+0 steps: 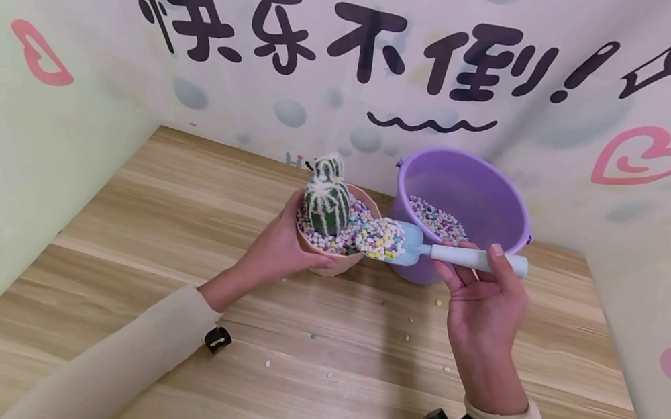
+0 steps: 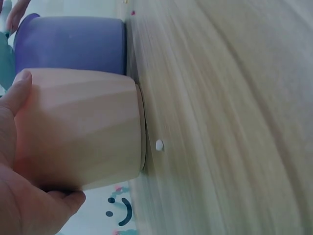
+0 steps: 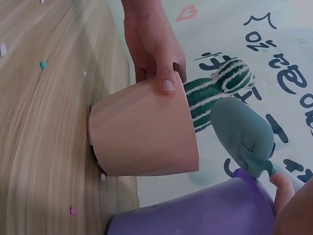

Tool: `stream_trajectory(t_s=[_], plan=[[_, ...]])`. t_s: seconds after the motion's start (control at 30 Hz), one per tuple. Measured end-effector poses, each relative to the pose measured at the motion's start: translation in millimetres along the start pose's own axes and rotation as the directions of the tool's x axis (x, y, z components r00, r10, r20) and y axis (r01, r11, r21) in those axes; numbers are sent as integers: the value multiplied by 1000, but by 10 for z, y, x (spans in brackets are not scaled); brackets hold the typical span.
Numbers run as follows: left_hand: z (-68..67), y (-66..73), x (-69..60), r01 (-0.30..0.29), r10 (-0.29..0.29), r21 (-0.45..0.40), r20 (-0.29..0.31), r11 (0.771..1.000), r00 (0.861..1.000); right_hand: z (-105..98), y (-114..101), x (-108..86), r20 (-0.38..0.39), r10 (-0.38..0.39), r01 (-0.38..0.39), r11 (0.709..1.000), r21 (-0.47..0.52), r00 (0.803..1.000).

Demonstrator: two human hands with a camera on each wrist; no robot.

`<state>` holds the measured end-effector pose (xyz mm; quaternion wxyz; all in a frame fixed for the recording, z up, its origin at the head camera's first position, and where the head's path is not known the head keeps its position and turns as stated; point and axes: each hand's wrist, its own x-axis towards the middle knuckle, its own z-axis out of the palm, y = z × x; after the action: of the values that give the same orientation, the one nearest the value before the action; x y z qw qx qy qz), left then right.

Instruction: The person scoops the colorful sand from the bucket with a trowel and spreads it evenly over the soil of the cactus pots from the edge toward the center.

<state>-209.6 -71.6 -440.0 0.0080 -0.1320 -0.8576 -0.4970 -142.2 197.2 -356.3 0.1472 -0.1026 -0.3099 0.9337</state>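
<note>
A green cactus with white fuzz [image 1: 326,205] stands in a pink flower pot [image 3: 146,129] filled with multicoloured pebbles. My left hand [image 1: 278,238] grips the pot from its left side, thumb along the near wall. In my right hand [image 1: 487,305] is the white handle of a light blue trowel [image 1: 411,244], pinched between thumb and fingers. Pebbles [image 1: 380,238] heap on the trowel's blade, whose tip is over the pot's right rim. Behind the handle stands a purple bucket [image 1: 466,175] with more pebbles at its bottom.
Several loose pebbles [image 2: 159,145] lie scattered on the wooden table [image 1: 203,197]. A printed cloth backdrop [image 1: 334,101] with dark writing rises behind the pot and bucket. Pale walls border the table at left and right.
</note>
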Motion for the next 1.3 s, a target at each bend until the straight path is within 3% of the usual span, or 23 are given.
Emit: stream_trajectory(t_s=[0.53, 0.93, 1.3], plan=[[96, 101, -82, 62, -55, 69, -100, 996, 993, 132, 26, -26, 8, -70, 70, 992, -106, 998], [134, 111, -88, 80, -70, 76, -126, 994, 990, 151, 56, 5, 60, -106, 114, 982, -150, 993], [111, 114, -77, 85, -74, 102, -104, 991, 992, 162, 52, 5, 95, -128, 144, 973, -183, 987]])
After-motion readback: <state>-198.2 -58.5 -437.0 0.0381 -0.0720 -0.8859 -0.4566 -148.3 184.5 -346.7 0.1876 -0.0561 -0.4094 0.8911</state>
